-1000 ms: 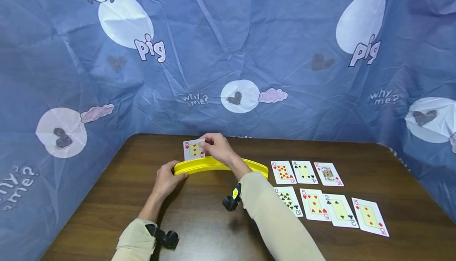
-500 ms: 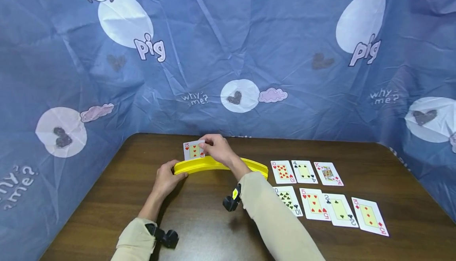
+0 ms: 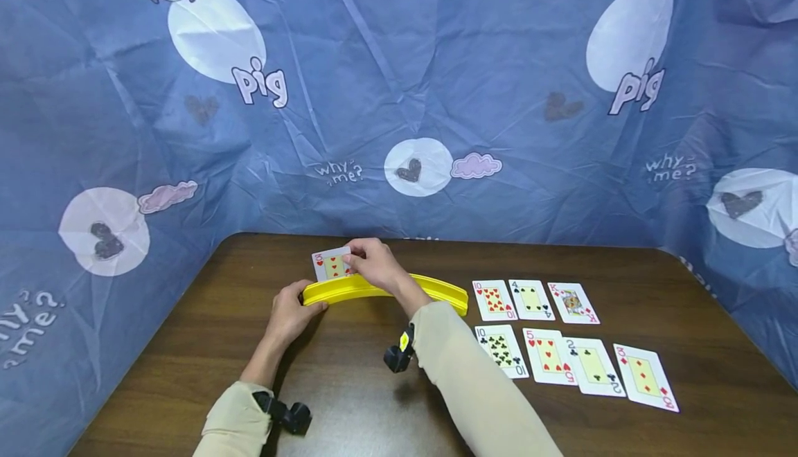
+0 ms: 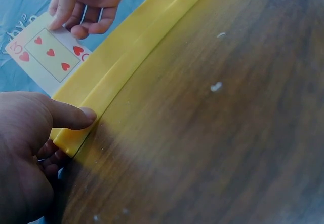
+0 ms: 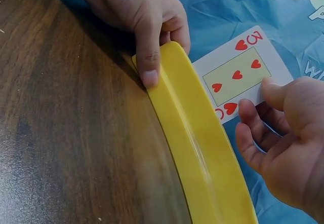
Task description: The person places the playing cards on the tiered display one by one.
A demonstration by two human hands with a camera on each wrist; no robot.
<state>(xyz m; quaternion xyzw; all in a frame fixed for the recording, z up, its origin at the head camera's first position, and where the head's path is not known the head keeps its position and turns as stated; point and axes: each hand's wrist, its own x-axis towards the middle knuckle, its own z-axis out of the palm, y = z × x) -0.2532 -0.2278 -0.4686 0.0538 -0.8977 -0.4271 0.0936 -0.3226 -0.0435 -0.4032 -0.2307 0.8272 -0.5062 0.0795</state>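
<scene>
A curved yellow card holder lies across the middle of the table. My left hand grips its left end, the thumb on the front face and the other fingers behind. Between thumb and fingers my right hand pinches the three of hearts by its upper right part. That playing card stands face toward me at the holder's left part, tilted a little. Its lower edge is hidden by the yellow rim in the right wrist view, where the card's face shows plainly.
Face-up playing cards lie in two rows on the right of the brown wooden table. The back row has the ten of hearts, four of spades and king of diamonds. A blue printed cloth hangs behind the table.
My right hand has shifted slightly left with the three of hearts, which sits a little lower and further left along the holder. My left hand keeps its grip on the holder's end.
</scene>
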